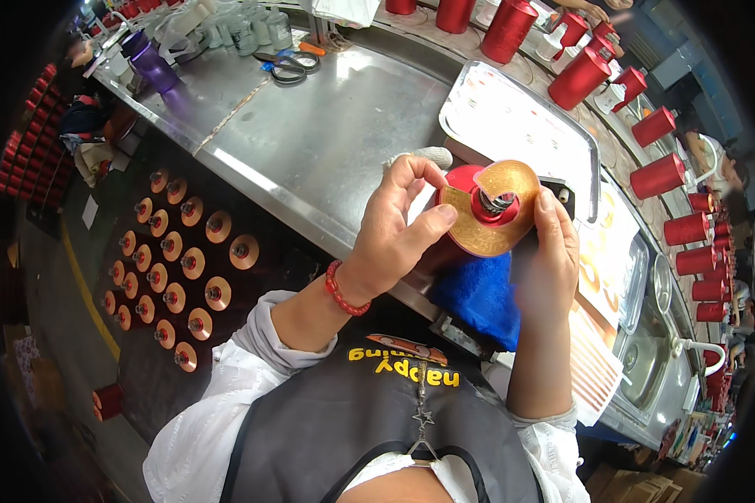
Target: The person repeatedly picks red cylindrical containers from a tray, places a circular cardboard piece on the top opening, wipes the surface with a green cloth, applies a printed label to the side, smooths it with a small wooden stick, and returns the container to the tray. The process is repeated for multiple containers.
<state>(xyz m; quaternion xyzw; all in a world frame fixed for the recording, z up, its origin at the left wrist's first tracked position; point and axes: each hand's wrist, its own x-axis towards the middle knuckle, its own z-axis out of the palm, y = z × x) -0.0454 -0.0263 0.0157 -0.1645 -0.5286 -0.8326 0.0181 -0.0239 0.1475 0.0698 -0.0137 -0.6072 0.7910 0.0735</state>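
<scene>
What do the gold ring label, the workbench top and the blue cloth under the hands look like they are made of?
Gold ring label: looks like thin metallic foil or coated paper, with a soft sheen and a curling cut end.
Workbench top: probably stainless steel, brushed grey with smeared reflections.
Blue cloth: seemingly a fuzzy, matte microfibre or terry fabric with soft folds.

The red cylinder is mostly hidden behind the gold ring label and both hands. The blue cloth disappears under the right hand.
</scene>
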